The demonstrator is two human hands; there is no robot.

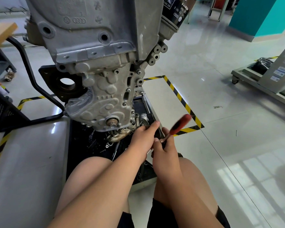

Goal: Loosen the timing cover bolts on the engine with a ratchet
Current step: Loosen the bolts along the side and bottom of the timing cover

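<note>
A grey cast engine (95, 66) hangs on a stand, its timing cover (104, 102) facing me with several small bolts along its edges. Below its lower right corner, both my hands meet over a black tray. My left hand (142, 139) grips the ratchet near its head, fingers curled, thumb pointing up. My right hand (164, 148) pinches the ratchet's metal shaft just beside it. The ratchet's red and black handle (180, 124) sticks up to the right and is blurred. The ratchet head is hidden behind my fingers.
An extension bar (146, 103) leans by the engine's right side. The black tray (82, 137) under the engine holds loose parts. A black stand frame (33, 83) is at left, a wheeled cart (260, 79) at right. Yellow-black tape (179, 94) marks the tiled floor.
</note>
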